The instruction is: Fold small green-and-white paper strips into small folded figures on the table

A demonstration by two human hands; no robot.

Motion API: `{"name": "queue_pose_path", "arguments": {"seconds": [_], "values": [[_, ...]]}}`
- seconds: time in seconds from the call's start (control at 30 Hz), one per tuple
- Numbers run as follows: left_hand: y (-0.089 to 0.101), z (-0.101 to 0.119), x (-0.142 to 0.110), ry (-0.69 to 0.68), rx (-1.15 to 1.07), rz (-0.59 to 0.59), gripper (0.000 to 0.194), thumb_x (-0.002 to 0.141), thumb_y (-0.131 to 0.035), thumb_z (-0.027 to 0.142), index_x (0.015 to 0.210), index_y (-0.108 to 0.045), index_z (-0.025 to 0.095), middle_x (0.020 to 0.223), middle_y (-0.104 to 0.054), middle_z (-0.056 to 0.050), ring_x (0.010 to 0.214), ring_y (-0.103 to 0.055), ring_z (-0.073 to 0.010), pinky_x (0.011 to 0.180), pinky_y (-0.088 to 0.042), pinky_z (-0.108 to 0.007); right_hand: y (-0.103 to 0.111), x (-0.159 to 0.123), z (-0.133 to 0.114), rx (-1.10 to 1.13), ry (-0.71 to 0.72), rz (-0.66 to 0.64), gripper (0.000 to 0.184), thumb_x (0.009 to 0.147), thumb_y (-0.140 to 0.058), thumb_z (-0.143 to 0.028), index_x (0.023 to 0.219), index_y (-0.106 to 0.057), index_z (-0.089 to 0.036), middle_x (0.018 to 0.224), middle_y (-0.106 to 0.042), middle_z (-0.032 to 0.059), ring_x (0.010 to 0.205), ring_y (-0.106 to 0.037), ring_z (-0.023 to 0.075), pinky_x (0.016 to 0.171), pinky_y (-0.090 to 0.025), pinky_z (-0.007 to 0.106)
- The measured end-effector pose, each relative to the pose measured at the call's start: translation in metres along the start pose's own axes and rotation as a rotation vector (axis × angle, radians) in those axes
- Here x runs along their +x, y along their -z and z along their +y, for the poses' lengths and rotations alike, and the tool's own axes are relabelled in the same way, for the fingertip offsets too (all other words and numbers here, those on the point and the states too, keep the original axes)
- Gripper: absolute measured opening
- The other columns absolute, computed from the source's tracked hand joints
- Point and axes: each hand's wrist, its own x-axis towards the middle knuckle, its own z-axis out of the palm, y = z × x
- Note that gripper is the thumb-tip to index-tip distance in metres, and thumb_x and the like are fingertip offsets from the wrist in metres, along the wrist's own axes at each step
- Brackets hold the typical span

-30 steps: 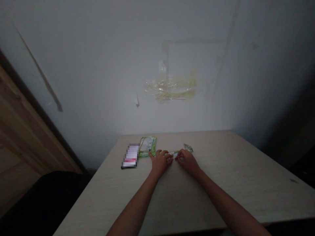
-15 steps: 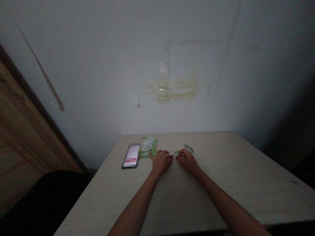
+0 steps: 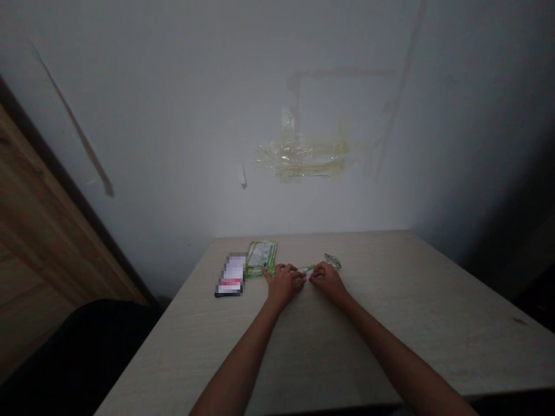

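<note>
A small green-and-white printed paper [image 3: 309, 270] lies on the table between my two hands, mostly covered by fingers. My left hand [image 3: 284, 286] is at its left side, thumb and fingertips closed on that end, the little finger stretched out towards a stack of green-and-white printed papers [image 3: 262, 255]. At the other end my right hand [image 3: 330, 282] pinches the paper with bent fingers. Just beyond the right hand sits a small folded piece of similar paper [image 3: 333, 261], apart from the fingers.
A phone [image 3: 232, 276] with a blurred-out screen lies left of the stack. The pale wooden table [image 3: 411, 323] meets a wall with peeling tape [image 3: 303, 159]. A dark chair-like shape [image 3: 87, 346] stands at the lower left, near a wooden panel [image 3: 39, 219].
My right hand has shifted slightly left, its fingertips closer to those of my left hand. The stack, phone and folded piece have stayed in place.
</note>
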Motion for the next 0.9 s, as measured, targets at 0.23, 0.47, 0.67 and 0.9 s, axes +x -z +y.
{"name": "queue_pose_path", "arguments": {"seconds": [0.23,0.47,0.67,0.9], "values": [[0.003,0.003,-0.001,0.012,0.03,-0.002,0.02,0.082,-0.06,0.049,0.099,-0.071,0.046,0.118,-0.065,0.001,0.12,-0.045,-0.0284,0.108,-0.004,-0.072,0.006,-0.003,-0.007,-0.024,0.062,-0.057,0.014,0.069,-0.067,-0.025,0.08,-0.058,-0.021,0.082,-0.069,0.0016,0.087,-0.063,0.021,0.083,-0.046,0.036],[0.001,0.002,-0.001,0.01,0.065,0.008,0.021,0.083,-0.059,0.05,0.1,-0.071,0.046,0.118,-0.065,0.002,0.12,-0.045,-0.0287,0.106,-0.005,-0.075,0.006,-0.007,-0.011,0.032,0.078,-0.083,0.014,0.07,-0.068,-0.027,0.079,-0.058,-0.021,0.081,-0.068,0.0021,0.085,-0.064,0.021,0.08,-0.048,0.035],[0.002,0.003,-0.002,0.015,0.07,0.003,0.022,0.083,-0.059,0.051,0.101,-0.071,0.046,0.118,-0.064,0.001,0.12,-0.045,-0.0277,0.108,-0.009,-0.071,0.008,-0.007,-0.005,0.271,-0.037,-0.025,0.02,0.069,-0.067,-0.029,0.081,-0.053,-0.021,0.081,-0.066,0.0024,0.079,-0.067,0.0209,0.076,-0.052,0.036],[0.001,0.005,-0.001,0.022,0.068,0.018,0.02,0.084,-0.057,0.049,0.099,-0.071,0.047,0.117,-0.065,0.003,0.12,-0.045,-0.0281,0.108,-0.009,-0.07,0.007,-0.007,-0.005,0.227,-0.046,-0.039,0.02,0.068,-0.069,-0.028,0.079,-0.054,-0.02,0.08,-0.067,0.0015,0.079,-0.067,0.0204,0.078,-0.051,0.036]]}}
